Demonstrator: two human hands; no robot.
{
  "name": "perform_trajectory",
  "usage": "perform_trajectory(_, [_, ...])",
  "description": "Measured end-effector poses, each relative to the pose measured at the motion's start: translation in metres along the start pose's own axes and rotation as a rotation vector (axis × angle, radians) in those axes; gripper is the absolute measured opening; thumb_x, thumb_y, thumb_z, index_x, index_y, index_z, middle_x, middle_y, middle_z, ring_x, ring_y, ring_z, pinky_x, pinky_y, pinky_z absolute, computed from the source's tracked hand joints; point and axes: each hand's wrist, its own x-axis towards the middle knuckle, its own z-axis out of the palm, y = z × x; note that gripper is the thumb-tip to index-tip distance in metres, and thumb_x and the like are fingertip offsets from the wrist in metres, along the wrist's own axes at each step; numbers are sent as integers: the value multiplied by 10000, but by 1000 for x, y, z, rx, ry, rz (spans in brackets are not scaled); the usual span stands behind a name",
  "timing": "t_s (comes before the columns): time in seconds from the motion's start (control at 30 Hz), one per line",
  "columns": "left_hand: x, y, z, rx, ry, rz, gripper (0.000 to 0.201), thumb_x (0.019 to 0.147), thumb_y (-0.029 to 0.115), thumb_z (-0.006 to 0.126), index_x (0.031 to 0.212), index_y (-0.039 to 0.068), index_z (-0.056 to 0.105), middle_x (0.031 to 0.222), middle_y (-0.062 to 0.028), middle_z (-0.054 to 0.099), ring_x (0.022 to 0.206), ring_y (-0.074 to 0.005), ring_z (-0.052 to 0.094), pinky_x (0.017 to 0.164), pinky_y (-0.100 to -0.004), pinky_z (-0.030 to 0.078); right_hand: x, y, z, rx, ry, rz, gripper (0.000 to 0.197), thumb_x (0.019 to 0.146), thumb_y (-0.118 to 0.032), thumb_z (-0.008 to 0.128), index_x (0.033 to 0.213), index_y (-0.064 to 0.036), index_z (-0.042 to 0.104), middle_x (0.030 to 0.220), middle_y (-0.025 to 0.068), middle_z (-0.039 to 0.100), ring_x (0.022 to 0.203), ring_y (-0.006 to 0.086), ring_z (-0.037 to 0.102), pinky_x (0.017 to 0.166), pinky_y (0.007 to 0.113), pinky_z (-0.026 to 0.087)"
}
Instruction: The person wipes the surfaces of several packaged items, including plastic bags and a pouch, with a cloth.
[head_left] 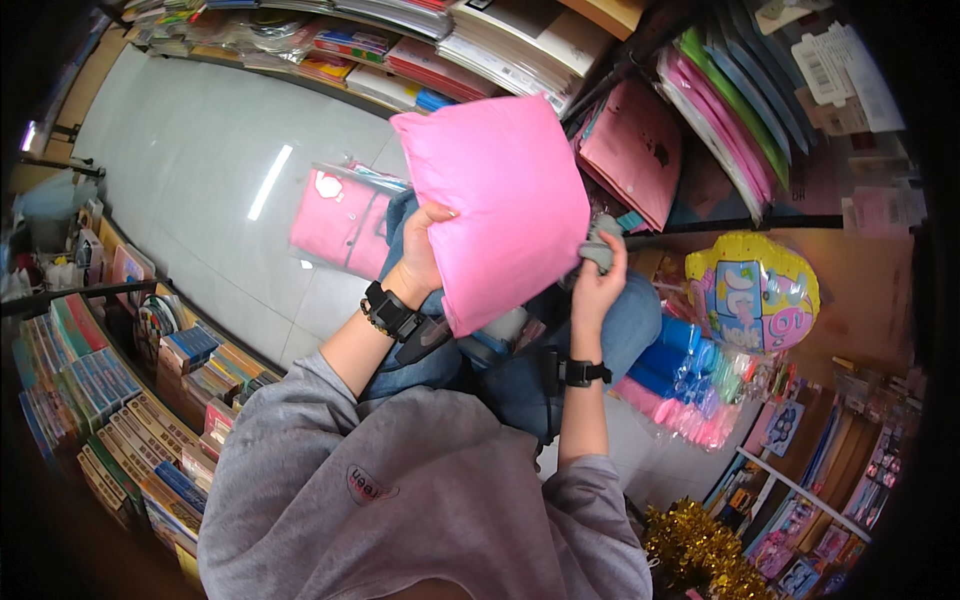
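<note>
A plump pink pouch (505, 205), smooth and slightly wrinkled, is held up over my knees. My left hand (428, 255) grips its left side, thumb on the front and the other fingers hidden behind. Beside the pouch's lower right edge, my right hand (598, 283) pinches a bunched grey cloth (600, 246). Whether the cloth touches the pouch, I cannot tell. On the floor beyond my left knee lies a pink bag (335, 220) with dark straps and a white patch, apparently in clear plastic.
Stacked paper goods fill a low shelf (420, 60) ahead. Folders (720, 130) hang at the upper right, above a yellow foil balloon (752, 292). Blue and pink wrapped packs (690, 375) lie by my right knee. Boxed goods (135, 430) line the left; gold tinsel (700, 550) is at the lower right.
</note>
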Motion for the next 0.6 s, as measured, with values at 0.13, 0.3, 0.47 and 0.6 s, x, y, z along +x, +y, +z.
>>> perform_trajectory(0.13, [2,-1,-14,87,-66,-102,406,708,178,446,1035,-58,490,981,-185,564,904,-288,553,840,-378,419,9,-69,7,171,126,-49,402,707,63,448,1105,11,434,1073,119,482,1012,193,451,892,293,346])
perform_trajectory(0.3, [4,-8,-21,317,-79,-150,360,661,25,484,1017,-24,512,929,-126,579,857,-216,567,783,-319,438,16,-124,26,-20,-492,-458,419,623,78,495,1021,-46,537,1171,140,474,1122,306,412,937,377,323])
perform_trajectory(0.47, [3,-12,-4,460,-128,-123,481,623,-60,476,1097,18,463,1000,-92,543,921,-180,535,794,-288,429,26,-127,45,-26,-663,-589,384,608,56,530,968,-69,577,1165,116,481,1118,326,409,927,395,337])
perform_trajectory(0.6, [-1,-2,-5,493,-130,-186,488,658,-36,479,1141,13,427,1047,-96,532,958,-185,523,836,-302,415,37,-133,52,-22,-753,-659,387,592,57,533,959,-63,573,1187,138,453,1135,326,391,924,392,339])
